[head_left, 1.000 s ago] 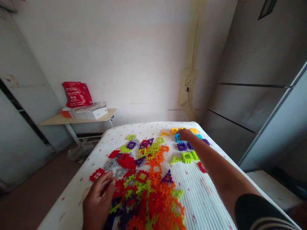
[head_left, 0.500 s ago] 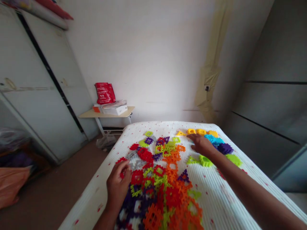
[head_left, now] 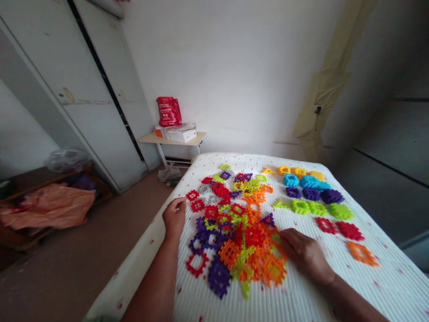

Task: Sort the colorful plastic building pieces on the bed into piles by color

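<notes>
A mixed heap of toothed plastic building pieces (head_left: pixel 254 236) in red, purple, orange, lime and grey lies on the white bedding (head_left: pixel 214 306). My left hand (head_left: pixel 174 218) is at the heap's left side with its fingers curled in, close to a red square piece (head_left: pixel 192 195); whatever it may hold is hidden. At the right edge, my right hand (head_left: pixel 306 252) reaches toward orange pieces (head_left: pixel 268 266), fingers stretched out and somewhat blurred. No piece shows in it. A purple triangle piece (head_left: pixel 268 219) lies just beyond its fingertips.
On the right, pieces lie in rows by colour: yellow (head_left: pixel 299 172), blue (head_left: pixel 309 181), purple (head_left: pixel 311 194), lime (head_left: pixel 317 208), red (head_left: pixel 350 230) and orange (head_left: pixel 362 253). A small table (head_left: pixel 147 138) with a red bag (head_left: pixel 169 112) stands by the wall. Cabinets flank the bed.
My right hand has drawn back from beside the yellow row to the heap's right edge. My left hand stays by the red pieces, fingers curled. The view has shifted, showing more of the bed.
</notes>
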`<state>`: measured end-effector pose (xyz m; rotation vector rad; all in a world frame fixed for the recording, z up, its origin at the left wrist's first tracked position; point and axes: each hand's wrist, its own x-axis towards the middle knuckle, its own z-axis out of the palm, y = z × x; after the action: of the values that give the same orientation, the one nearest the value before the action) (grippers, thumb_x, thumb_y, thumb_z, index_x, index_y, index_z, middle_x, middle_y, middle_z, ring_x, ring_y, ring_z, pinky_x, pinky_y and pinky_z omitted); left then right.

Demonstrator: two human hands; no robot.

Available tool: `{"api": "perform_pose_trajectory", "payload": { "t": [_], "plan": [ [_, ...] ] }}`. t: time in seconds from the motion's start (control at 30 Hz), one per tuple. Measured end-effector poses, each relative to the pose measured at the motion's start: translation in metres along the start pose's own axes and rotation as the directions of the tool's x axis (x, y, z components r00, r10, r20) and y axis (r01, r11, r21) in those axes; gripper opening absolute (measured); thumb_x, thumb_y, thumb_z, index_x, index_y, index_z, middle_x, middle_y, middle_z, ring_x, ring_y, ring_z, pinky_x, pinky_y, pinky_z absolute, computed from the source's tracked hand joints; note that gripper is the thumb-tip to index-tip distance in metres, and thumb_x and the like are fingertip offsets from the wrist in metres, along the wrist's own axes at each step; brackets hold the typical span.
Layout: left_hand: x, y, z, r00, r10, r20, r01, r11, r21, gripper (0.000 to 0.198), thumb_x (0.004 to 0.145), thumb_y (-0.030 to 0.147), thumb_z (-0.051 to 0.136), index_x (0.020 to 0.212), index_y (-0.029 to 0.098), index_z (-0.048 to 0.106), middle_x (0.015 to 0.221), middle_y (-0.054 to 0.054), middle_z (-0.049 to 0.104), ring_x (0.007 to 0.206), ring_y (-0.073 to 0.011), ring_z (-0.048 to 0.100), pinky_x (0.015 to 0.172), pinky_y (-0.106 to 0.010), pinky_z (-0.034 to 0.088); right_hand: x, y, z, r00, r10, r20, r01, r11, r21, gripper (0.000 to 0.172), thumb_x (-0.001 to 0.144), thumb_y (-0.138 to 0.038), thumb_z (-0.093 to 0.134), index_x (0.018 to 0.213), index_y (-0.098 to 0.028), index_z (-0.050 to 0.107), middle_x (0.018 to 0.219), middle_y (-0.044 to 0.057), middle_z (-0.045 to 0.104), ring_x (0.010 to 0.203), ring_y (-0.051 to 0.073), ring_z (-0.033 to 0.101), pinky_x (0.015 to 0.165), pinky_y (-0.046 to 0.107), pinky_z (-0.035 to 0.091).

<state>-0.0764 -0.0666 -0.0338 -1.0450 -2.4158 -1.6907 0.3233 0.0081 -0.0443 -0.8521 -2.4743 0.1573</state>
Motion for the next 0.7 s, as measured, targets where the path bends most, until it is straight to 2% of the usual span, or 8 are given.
{"api": "perform_pose_trajectory", "payload": {
  "t": [0.13,0.3,0.47,0.7],
  "plan": [
    [-0.017,0.0,-0.001,0.993,0.046,0.106,-0.047,0.999,0.01,0.029,0.073,0.033,0.047,0.086,0.017,0.068,0.084,-0.003,0.071,0.078,-0.0171,0.064,0.077,-0.027,0.049,0.004,0.006,0.005,0.996,0.068,-0.059,-0.067,0.998,0.012,0.027,0.091,-0.03,0.037,0.09,-0.018,0.062,0.08,0.006,0.066,0.069,0.015,0.063,0.062,0.024,0.049],
    [-0.035,0.005,-0.002,0.96,0.132,0.248,-0.152,0.986,0.063,0.022,0.073,0.028,0.049,0.081,0.021,0.069,0.081,0.0,0.07,0.078,-0.0156,0.063,0.077,-0.026,0.048,0.008,0.009,0.006,0.988,0.124,-0.089,-0.122,0.992,0.032,0.027,0.089,-0.03,0.038,0.088,-0.019,0.063,0.082,0.005,0.068,0.073,0.015,0.064,0.067,0.024,0.049],
    [-0.034,0.006,-0.003,0.971,0.117,0.209,-0.159,0.966,0.202,0.021,0.072,0.021,0.048,0.079,0.019,0.068,0.087,-0.005,0.068,0.084,-0.0184,0.061,0.082,-0.03,0.045,0.009,0.011,0.006,0.98,0.168,-0.108,-0.16,0.984,0.076,0.029,0.086,-0.032,0.04,0.086,-0.019,0.065,0.081,0.004,0.068,0.072,0.016,0.064,0.067,0.025,0.049],
    [-0.027,0.002,-0.003,0.978,0.047,0.204,-0.109,0.947,0.301,0.023,0.075,0.024,0.047,0.083,0.022,0.068,0.088,-0.003,0.071,0.08,-0.0172,0.063,0.073,-0.026,0.045,0.011,0.017,0.01,0.963,0.248,-0.108,-0.23,0.96,0.159,0.03,0.084,-0.036,0.041,0.087,-0.019,0.065,0.085,0.006,0.069,0.076,0.018,0.064,0.071,0.027,0.049]
  ]
}}
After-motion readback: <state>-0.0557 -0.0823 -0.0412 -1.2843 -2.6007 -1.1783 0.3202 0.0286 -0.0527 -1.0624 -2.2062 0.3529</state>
